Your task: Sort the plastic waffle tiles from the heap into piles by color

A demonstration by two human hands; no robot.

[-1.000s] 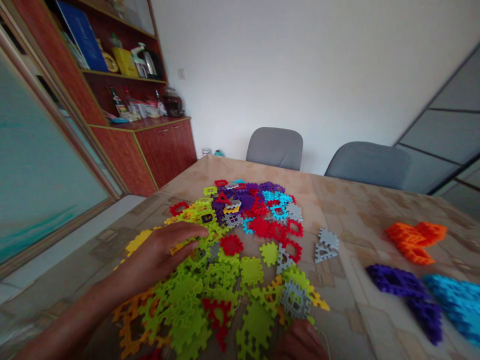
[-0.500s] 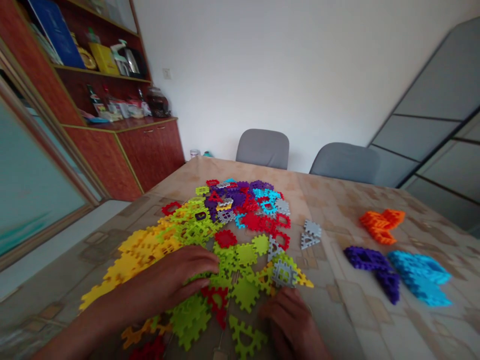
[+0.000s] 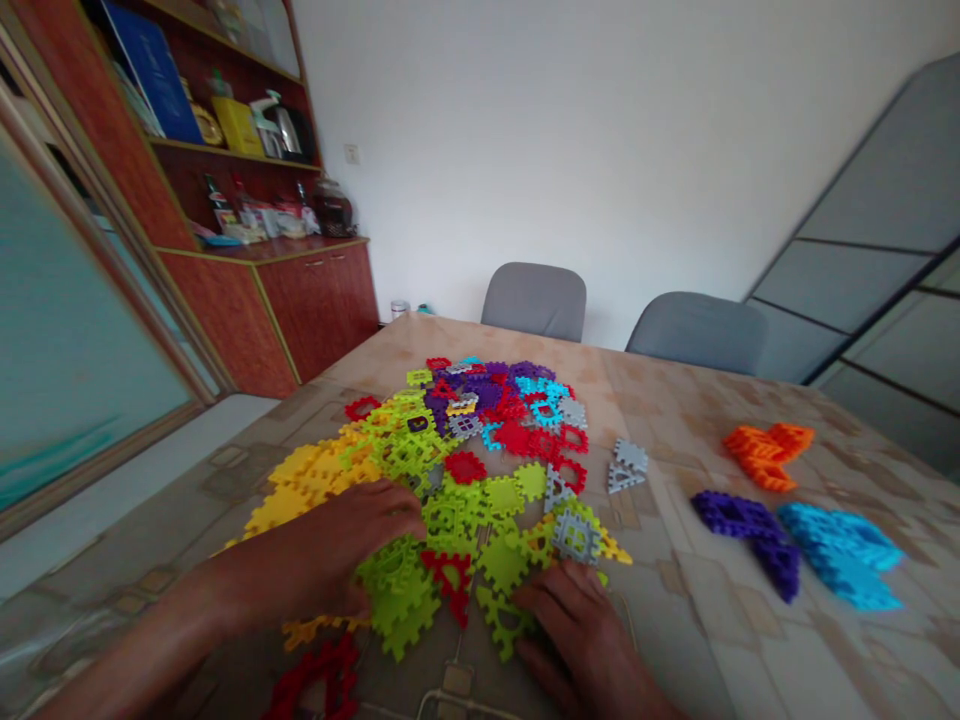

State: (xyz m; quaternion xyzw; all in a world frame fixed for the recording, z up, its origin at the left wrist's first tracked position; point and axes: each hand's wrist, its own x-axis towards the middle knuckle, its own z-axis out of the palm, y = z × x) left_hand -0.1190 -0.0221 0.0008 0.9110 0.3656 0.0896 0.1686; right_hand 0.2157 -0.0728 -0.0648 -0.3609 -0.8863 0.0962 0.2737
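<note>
Lime, yellow, red, purple and cyan plastic waffle blocks [image 3: 480, 440], beige patterned tablecloth [image 3: 675, 640], red-brown wood-grain cabinet [image 3: 322, 315]

Your head camera sits above the near side of the tabletop [image 3: 675, 420], close behind your left hand [image 3: 352, 540] and right hand [image 3: 577, 630]. It faces forward and down, across to the far edge, taking in the wooden cabinet [image 3: 322, 310] and grey chairs [image 3: 534, 300] beyond.

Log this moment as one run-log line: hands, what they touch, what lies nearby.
left hand: on lime-green plastic tiles | right hand: touching lime-green tile | nearby: gray tiles, orange tiles, purple tiles, blue tiles
</note>
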